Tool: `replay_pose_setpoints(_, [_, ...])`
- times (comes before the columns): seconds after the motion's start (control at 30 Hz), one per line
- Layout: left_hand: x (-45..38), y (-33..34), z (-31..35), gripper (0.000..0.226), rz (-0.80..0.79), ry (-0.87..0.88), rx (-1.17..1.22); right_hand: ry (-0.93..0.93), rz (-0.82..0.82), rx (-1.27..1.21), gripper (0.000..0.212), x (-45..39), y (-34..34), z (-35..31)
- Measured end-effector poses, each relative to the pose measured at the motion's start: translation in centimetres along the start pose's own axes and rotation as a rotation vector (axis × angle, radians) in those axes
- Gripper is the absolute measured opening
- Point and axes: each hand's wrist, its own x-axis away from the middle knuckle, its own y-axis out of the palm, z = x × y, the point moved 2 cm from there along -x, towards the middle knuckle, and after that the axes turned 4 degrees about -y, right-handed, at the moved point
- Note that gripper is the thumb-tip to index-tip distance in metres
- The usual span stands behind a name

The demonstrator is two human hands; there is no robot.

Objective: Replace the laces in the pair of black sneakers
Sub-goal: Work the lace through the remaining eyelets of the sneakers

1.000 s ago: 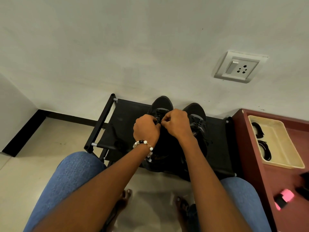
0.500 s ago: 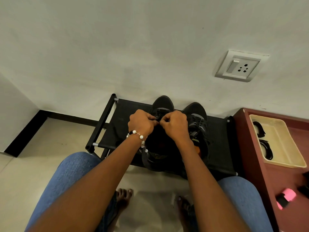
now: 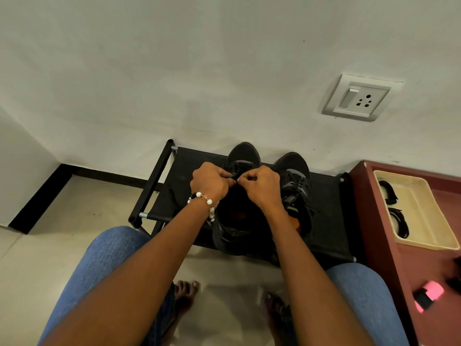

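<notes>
Sneakers, two, black, stand side by side on the black fabric shelf of a low shoe rack (image 3: 329,221), toes toward the far wall. Left sneaker (image 3: 243,156) is partly covered by both hands; right sneaker (image 3: 295,181) sits just beside it and shows a black lace criss-crossed over its tongue. Both hands meet over the front eyelets of the left sneaker. Left hand (image 3: 209,182), fingers curled, pinches a short black lace end (image 3: 233,176) at its fingertips; a bracelet (image 3: 203,199) of white and dark beads circles that wrist. Right hand (image 3: 260,187), fingers likewise curled, pinches at the same spot, fingertips nearly touching those of the left; whether it holds the same lace end cannot be told. Two knees in blue jeans (image 3: 109,260) frame the near edge, with two bare feet (image 3: 185,289) on the pale tiled floor between them. To the right stands a dark red cabinet (image 3: 374,221) carrying one cream tray (image 3: 429,221), in which two bundles of black laces (image 3: 388,192) lie, one far and one near. One pink and black object (image 3: 427,295), too blurred to name, lies on the cabinet nearer the viewer. One white switch-and-socket plate (image 3: 359,98) is mounted on the wall, far right.
</notes>
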Motion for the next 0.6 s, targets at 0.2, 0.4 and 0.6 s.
replay_pose_setpoints(0.2, [0.1,0.2,0.0,0.020,-0.010,0.024,-0.006,-0.047,0.041,0.065,0.018,0.0,1.0,0.4])
replay_pose_setpoints(0.4, [-0.3,0.0,0.2,0.026,-0.111,0.013,0.001,0.095,0.010,-0.137,0.011,0.3,0.5,0.4])
replay_pose_setpoints(0.6, [-0.8,-0.9,0.3,0.019,-0.349,-0.015,0.092,0.209,0.024,-0.143,0.006,-0.1,1.2,0.2])
